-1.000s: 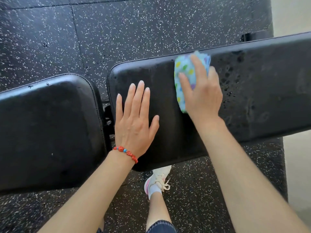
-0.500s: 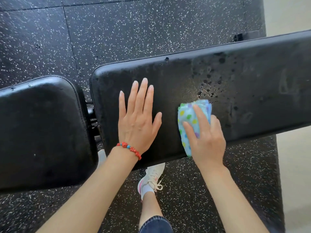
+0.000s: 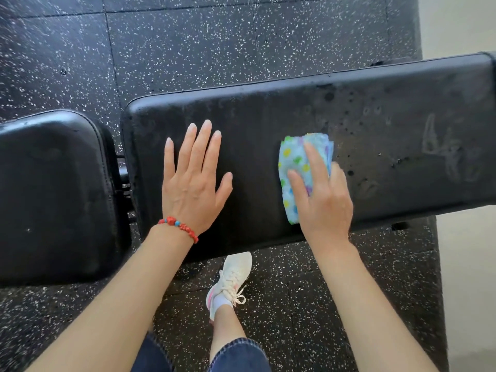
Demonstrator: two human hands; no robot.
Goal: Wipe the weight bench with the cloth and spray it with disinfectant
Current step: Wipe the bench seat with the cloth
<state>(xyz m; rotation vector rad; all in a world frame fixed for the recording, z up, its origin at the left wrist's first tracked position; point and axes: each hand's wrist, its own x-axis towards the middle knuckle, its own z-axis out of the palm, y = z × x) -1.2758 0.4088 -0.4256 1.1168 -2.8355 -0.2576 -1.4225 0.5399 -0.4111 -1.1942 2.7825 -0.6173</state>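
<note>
The black padded weight bench runs across the view, its long pad wet with droplets and smears on the right half. On the pad's left part my left hand lies flat with straight fingers. My right hand holds a folded light-blue cloth with coloured dots against the pad's middle. Thumb and index finger lie on top of the cloth, and the other fingers curl at its right edge. No spray bottle is in view.
A second black pad sits to the left, across a narrow gap with metal hardware. Speckled black rubber flooring surrounds the bench. My foot in a white sneaker stands under the near edge. A pale floor strip lies at right.
My right hand drew the cloth from the pad's far edge to its near edge, then back to the middle. The left hand stayed flat on the pad.
</note>
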